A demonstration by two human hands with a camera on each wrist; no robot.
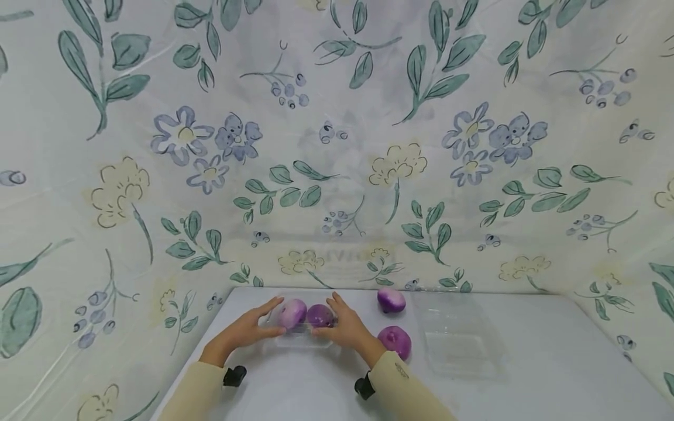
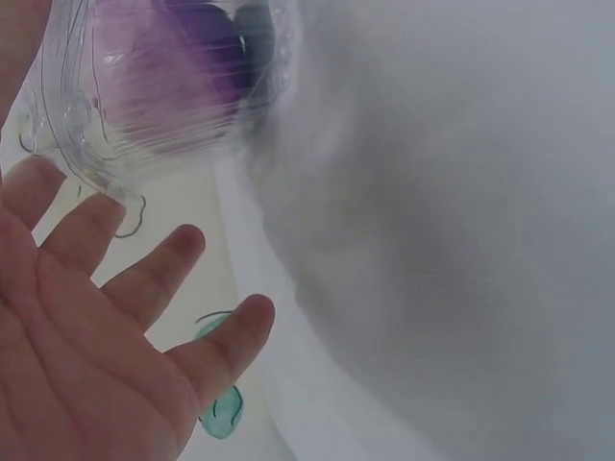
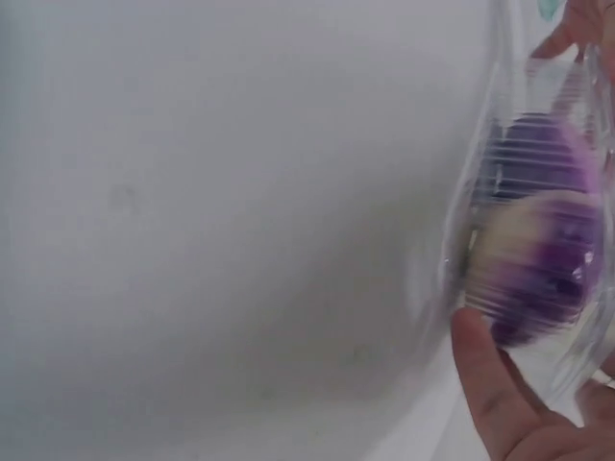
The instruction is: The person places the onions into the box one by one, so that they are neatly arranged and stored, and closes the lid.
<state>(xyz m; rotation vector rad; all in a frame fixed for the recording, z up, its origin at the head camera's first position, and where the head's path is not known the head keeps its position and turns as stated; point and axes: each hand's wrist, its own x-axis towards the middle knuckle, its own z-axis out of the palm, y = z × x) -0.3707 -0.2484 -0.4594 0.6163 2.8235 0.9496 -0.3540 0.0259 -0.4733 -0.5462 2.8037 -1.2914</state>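
Fingers of both hands are gripping a clear plastic container in the head view, the left hand holding its left end and the right hand its right. Its long axis is running from one hand toward the other, so neither is lying nearer. Inside, a paler purple onion is sitting on the left, beside a darker purple onion. Just past the right hand, a farther loose onion and a nearer loose onion are resting on the white bench; a second clear container is lying farther right, the right hand being closer to it.

From the left wrist, the held container is showing at the upper left, above the fingers; two are meeting its edge, while the other two are spreading free.

From the right wrist, it is showing at the right edge, its ridged wall just above one fingertip, the left hand's fingers appearing beyond it. Whether its base is touching the bench, I cannot tell.
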